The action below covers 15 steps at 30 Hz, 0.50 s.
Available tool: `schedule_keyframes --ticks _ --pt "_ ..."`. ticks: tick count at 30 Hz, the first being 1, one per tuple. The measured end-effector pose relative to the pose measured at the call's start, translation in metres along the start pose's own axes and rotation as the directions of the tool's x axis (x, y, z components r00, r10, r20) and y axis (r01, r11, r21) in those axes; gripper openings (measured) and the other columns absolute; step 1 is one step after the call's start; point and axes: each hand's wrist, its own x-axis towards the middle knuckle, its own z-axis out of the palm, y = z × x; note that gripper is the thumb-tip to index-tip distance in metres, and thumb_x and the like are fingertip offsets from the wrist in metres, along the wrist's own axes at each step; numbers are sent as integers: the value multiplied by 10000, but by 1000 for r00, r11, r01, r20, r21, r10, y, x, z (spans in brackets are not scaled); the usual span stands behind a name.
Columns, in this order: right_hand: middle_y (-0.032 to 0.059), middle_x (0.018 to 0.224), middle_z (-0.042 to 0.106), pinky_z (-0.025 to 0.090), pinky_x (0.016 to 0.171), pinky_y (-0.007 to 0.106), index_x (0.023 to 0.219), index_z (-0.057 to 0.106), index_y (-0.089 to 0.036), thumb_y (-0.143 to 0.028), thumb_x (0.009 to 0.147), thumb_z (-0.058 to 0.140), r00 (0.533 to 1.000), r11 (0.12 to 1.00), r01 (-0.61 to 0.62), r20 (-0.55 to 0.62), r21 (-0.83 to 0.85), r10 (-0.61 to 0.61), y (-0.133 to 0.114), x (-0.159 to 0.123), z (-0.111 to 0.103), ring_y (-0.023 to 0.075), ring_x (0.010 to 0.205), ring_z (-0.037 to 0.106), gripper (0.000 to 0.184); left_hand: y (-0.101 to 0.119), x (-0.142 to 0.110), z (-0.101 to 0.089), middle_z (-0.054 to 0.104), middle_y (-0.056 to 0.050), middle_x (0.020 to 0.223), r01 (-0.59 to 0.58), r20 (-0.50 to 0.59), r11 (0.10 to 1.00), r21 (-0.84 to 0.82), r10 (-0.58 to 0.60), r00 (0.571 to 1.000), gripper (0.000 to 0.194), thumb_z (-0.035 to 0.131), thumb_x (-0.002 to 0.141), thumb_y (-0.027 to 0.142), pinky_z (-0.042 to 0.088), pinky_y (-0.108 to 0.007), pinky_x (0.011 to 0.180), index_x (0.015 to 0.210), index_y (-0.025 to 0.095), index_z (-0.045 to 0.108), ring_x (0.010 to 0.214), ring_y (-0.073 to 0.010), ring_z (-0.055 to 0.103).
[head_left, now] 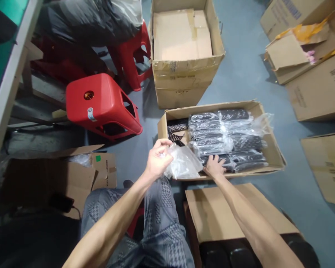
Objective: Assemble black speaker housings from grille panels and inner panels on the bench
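Note:
My left hand (158, 159) is closed, pinching the edge of a clear plastic bag (186, 163) above the near left corner of a long open cardboard box (276, 158). Whether anything is inside the bag, I cannot tell. My right hand (214, 167) reaches into the box, fingers spread on one of the black items in clear wrap (247, 156) along its near side. Several such wrapped items (203, 130) lie in rows there. Toward the box's left end sits a black perforated piece (176, 136) without wrap, partly hidden.
A red plastic stool (100, 100) stands at left, with another red stool (128, 59) behind it. A tall carton (184, 83) rises beyond the box. Below my right arm is a carton (220, 212) with black items (241, 257). More cartons (321, 85) line the right.

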Motion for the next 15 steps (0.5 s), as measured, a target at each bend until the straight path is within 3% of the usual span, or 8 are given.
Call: schedule_keyframes --ticks 1,3,5,7,10,13,15 --pt "223 1613 305 433 1012 650 1325 549 -195 -312 727 759 1000 998 8 0 -58 -8 -2 1 0 523 1481 225 645 0 0 -3 686 -75 1027 -8 -35 999 -50 6 999 288 640 679 231 500 -331 836 548 193 387 940 -198 639" --pt "231 1635 282 445 1008 625 1382 534 -191 -282 717 743 1000 988 26 5 -151 -25 -1 0 -3 525 1462 279 704 0 -1 -12 705 -56 909 16 -80 992 -128 -27 996 319 650 705 233 515 -312 745 575 205 359 820 -178 661" --pt "251 1655 248 472 988 571 1451 506 -184 -265 742 712 998 976 56 9 -209 -55 6 -4 -13 494 1392 423 743 -1 -4 -22 664 -5 752 55 -108 990 -129 -69 992 306 668 715 225 475 -260 632 622 213 377 661 -132 610" --pt "264 1612 343 482 987 514 1501 489 -177 -227 790 660 995 966 100 13 -237 -100 20 -10 -30 435 1290 558 733 -2 -8 -31 636 32 690 89 -99 993 -82 -97 990 176 654 705 187 430 -226 589 736 213 483 600 -106 560" --pt "230 1357 632 483 996 455 1546 463 -150 -158 842 570 990 961 130 -15 -245 -138 45 -14 -62 369 1165 665 712 -7 -17 -36 680 10 742 103 17 995 1 -103 995 196 553 708 151 443 -232 644 890 193 615 663 -119 587" --pt "217 1207 728 522 945 435 1580 395 -85 -172 850 541 985 975 78 -136 -207 -108 68 -13 -93 346 1052 723 750 -15 -27 -31 656 -13 719 99 130 992 76 -108 986 154 464 704 160 449 -261 705 692 174 617 708 -139 589" --pt "197 1128 767 566 854 407 1502 498 -72 -189 830 531 974 985 71 -203 -158 -102 82 -16 -111 316 920 757 683 -20 -33 -23 602 -2 651 146 197 984 101 -163 967 156 443 693 179 419 -265 680 615 177 578 665 -138 548"
